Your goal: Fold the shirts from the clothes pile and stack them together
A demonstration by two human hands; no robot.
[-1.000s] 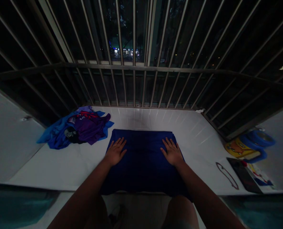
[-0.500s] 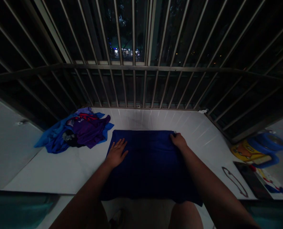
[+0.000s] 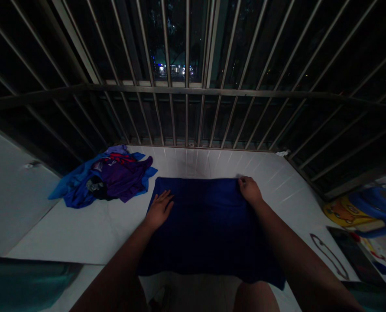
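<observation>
A dark blue cloth lies spread flat on the white tiled ledge in front of me, its near edge hanging over the ledge. My left hand rests flat on the cloth's left side, fingers stretched out. At the cloth's far right corner my right hand is closed, pinching the fabric edge.
A heap of blue, purple and red clothes lies at the far left of the ledge. Metal window bars rise right behind it. To the right are a dark cord, a dark flat object, a yellow printed item and blue rings.
My right hand moved from lying flat on the cloth to its far right corner and closed on the edge. The left hand stayed flat. The view shifted slightly right.
</observation>
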